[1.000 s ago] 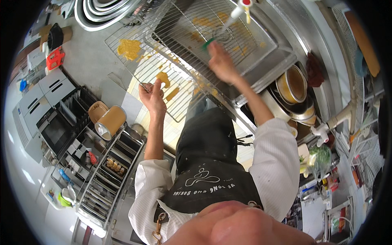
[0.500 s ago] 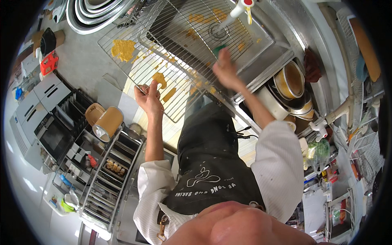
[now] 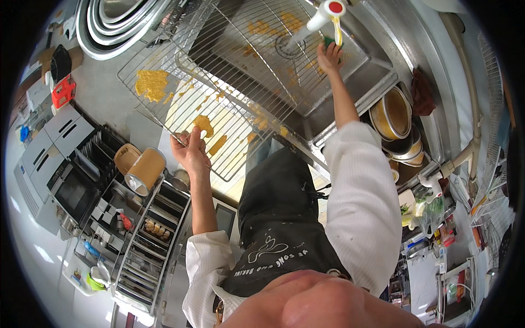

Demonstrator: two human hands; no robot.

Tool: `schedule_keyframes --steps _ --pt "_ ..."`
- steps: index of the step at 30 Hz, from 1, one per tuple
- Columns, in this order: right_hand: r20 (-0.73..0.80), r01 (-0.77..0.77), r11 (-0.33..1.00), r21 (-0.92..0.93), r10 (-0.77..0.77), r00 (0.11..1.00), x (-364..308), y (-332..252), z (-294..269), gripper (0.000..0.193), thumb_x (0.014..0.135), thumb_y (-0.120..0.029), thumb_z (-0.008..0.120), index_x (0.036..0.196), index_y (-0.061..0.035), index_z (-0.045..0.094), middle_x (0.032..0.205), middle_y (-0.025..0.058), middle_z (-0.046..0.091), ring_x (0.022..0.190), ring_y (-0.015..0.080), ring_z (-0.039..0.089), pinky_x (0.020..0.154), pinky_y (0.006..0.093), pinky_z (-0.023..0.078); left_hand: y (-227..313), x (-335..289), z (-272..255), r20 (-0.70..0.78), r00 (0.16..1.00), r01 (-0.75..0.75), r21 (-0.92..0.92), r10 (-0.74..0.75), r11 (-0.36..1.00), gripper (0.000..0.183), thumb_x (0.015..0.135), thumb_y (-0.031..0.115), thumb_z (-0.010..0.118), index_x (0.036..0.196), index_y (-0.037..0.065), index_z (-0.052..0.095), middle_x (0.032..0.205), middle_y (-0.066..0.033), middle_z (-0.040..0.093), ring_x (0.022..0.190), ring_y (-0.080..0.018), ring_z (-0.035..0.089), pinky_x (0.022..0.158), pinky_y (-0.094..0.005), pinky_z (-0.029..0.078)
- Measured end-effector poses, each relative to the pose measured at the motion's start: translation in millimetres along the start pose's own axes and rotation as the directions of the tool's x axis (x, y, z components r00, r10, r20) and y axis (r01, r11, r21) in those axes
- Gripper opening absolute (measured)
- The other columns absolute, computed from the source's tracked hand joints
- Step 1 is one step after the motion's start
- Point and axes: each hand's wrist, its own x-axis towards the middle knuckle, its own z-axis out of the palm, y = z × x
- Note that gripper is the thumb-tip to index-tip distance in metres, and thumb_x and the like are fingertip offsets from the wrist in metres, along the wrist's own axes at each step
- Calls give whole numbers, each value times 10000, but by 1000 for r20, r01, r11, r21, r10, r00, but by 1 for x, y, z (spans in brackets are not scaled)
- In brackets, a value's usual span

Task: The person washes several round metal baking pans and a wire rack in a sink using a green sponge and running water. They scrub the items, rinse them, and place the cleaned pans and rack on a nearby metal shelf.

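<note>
My left hand (image 3: 191, 150) is closed round the near-left edge of a large wire cooling rack (image 3: 244, 115). The rack slants over the front rim of the steel sink (image 3: 322, 134). Golden-yellow crust-like residue (image 3: 151, 85) clings to its wires in patches, the largest at the left corner. At the sink's far right, my right hand (image 3: 331, 58) holds a green scouring pad (image 3: 328, 41), mostly hidden by the fingers, just below the white tap (image 3: 327, 15). More yellow scraps (image 3: 262, 27) show in the sink around the drain (image 3: 290, 47).
Nested round metal pans (image 3: 112, 27) stand beyond the rack at the far left. Several round cake tins (image 3: 390, 115) sit in the compartment right of the sink. A tray trolley (image 3: 150, 240) and a brown cylindrical container (image 3: 146, 170) are at my left. A pipe (image 3: 464, 87) runs along the right.
My right hand has moved from over the rack's right part to the far right, by the tap, with the green pad. My left hand and the rack have shifted slightly nearer and left.
</note>
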Motion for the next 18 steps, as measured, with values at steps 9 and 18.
schedule_keyframes --steps 9,18 --pt "270 898 429 96 -879 392 -248 -127 -2 791 974 -518 435 1557 -152 45 1621 103 -23 1487 332 36 1183 547 68 -4 11 -18 33 998 50 56 -52 997 370 865 -73 654 818 139 355 690 60 376 482 -11 270 402 -207 194" --pt "-177 467 871 -153 -489 854 61 -64 27 668 984 -402 451 1526 -92 212 1596 169 144 1469 352 152 1179 500 143 -10 13 -22 -31 993 116 82 -113 990 363 867 -75 648 821 137 357 692 56 375 487 -21 284 405 -212 212"
